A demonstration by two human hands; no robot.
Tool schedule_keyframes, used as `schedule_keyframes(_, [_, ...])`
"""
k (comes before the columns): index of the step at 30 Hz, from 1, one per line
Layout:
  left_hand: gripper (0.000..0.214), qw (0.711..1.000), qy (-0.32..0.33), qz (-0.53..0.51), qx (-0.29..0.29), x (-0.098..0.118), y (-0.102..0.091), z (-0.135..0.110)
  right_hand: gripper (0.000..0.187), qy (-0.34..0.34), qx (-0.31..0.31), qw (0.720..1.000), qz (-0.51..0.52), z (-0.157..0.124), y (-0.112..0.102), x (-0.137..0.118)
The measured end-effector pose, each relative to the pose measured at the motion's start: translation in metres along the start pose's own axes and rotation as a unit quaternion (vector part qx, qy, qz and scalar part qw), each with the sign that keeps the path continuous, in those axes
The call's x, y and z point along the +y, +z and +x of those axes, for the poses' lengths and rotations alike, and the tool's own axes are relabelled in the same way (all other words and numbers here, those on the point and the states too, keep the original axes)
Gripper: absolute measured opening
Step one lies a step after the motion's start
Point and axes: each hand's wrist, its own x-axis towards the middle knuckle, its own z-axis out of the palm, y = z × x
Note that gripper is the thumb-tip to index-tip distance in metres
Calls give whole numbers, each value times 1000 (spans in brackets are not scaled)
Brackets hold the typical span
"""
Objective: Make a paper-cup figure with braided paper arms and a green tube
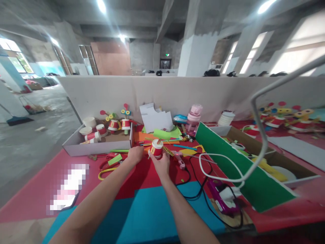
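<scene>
My right hand (pixel 161 164) is wrapped round a small red and white paper cup (pixel 156 148), its white base facing up. Yellow-and-black striped coils (pixel 168 150) stick out beside the cup, and an orange strip shows on its top. My left hand (pixel 135 155) is closed at the left of the cup, apart from it; whatever its fingers hold, if anything, is hidden. A pink glue gun (pixel 179 159) lies just right of my right hand. Scissors with a yellow handle (pixel 104 173) and red items lie left of my left forearm.
A box (pixel 96 149) of paper cups and assembled cup figures stands left. On the right, a green-sided box (pixel 243 173) holds paper parts. A purple power strip (pixel 223 198) trails black cables. A white bent tube (pixel 262 132) crosses the right side. Paper scraps (pixel 157 122) lie behind.
</scene>
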Motion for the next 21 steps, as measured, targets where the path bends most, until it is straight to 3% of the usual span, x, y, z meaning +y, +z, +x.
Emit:
schedule_keyframes(2, [6,1000,-10,-1,7,6,7,0,46,-4,0,1000,3,0,0,0])
schedule_keyframes(5, [17,999,-33,-9,40,6,5,4,47,-2,6,1000,-3,1,0,-1])
schedule_keyframes(9, [26,990,-74,-34,116,-8,-17,14,46,7,8,1000,-5,0,1,-2])
schedule_keyframes(11, [23,967,-88,-128,203,-16,-33,18,45,10,3,1000,2,0,1,-3])
schedule_keyframes(13, [19,903,-83,-300,295,-23,-50,18,44,18,-3,1000,7,0,1,-4])
schedule_keyframes(15, [19,810,-70,-471,343,-28,-64,10,44,26,-9,1000,8,0,1,-3])
schedule_keyframes(18, [23,675,-32,-638,370,-38,-74,-14,44,21,-18,1000,6,-1,1,-1])
schedule_keyframes(20, [27,609,-26,-706,361,-49,-70,-35,43,19,-14,1000,1,-2,4,0])
schedule_keyframes(21, [27,592,-29,-732,336,-54,-66,-45,42,21,-11,1000,-4,-3,7,0])
